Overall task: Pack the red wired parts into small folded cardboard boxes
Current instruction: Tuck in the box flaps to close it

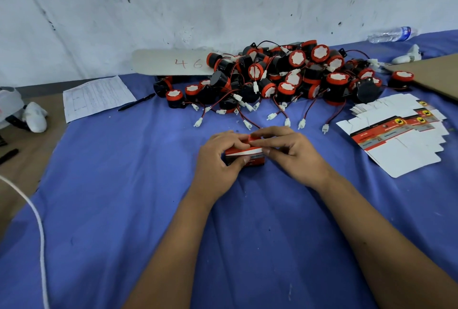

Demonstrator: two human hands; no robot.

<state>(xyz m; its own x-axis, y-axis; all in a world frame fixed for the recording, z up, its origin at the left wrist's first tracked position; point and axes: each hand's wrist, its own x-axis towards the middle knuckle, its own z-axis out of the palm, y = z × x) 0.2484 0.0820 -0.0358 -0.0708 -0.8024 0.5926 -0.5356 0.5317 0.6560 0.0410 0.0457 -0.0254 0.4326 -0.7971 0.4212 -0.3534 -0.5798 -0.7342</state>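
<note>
Both hands, left hand and right hand, curl their fingers around one small red box just before the heap of red wired parts.

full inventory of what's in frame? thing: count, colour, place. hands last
wired parts: a pile, too many to count, red and black, far centre by the wall
flat boxes: a stack, white and red, right
small box: one, red, centre, in both hands
form sheet: one, white, far left
pen: one, black, beside the sheet
bottle: one, clear, lying far right
cloth: one, blue, under everything
left hand: grips the box
right hand: pinches its top flap
</note>
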